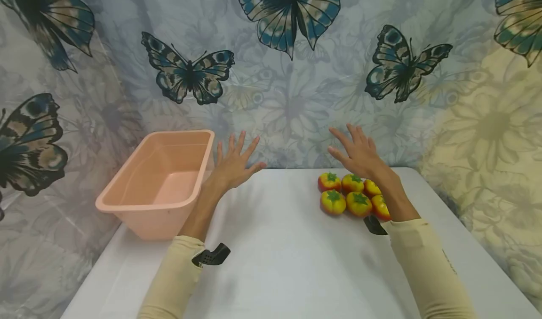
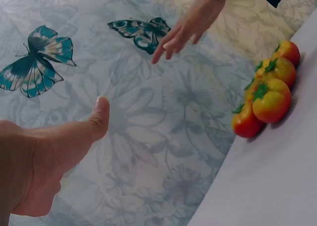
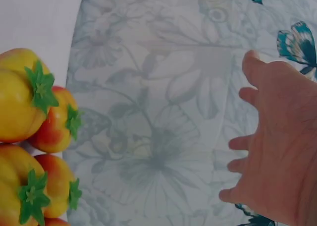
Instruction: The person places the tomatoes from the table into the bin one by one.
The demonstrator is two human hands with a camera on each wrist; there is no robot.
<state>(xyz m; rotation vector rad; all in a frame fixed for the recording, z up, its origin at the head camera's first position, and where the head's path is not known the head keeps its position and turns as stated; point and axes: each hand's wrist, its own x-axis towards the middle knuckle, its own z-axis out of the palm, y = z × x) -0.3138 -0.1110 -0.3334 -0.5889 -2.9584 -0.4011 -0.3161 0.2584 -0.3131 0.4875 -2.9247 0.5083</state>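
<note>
Both hands are raised over the table with fingers spread, and neither holds anything. In the head view the left hand (image 1: 235, 165) is just right of the peach plastic basin (image 1: 152, 208), its forearm overlapping the basin's right side. The right hand (image 1: 359, 153) hovers behind and above a cluster of red-yellow persimmon-like fruits (image 1: 333, 202) with green leafy tops. Its wrist and forearm hide part of the rightmost ones. In the right wrist view, several of these fruits (image 3: 17, 94) sit at the left, apart from the right hand (image 3: 280, 141).
A white table (image 1: 271, 253) carries the basin at left and the fruits at right. Behind it hangs a butterfly-and-flower patterned backdrop (image 1: 292, 102), close past the far edge. Each wrist bears a small black device (image 1: 211, 255).
</note>
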